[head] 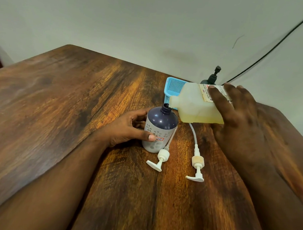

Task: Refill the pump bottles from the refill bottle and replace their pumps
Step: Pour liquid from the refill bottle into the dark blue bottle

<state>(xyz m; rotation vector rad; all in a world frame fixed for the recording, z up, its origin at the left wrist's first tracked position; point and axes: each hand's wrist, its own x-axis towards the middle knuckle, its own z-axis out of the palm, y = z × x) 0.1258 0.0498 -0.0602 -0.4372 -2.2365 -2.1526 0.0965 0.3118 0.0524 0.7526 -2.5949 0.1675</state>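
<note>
Two hands: left hand [128,126] steadies bottle [159,129], right hand [237,114] tips refill bottle [196,104], prob. pouring.

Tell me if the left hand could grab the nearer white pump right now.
Probably not yet: the left hand is gripping the dark bottle to steady it for pouring. The white pump lies just beside that bottle with nothing covering it, so letting go would free the way.
</note>
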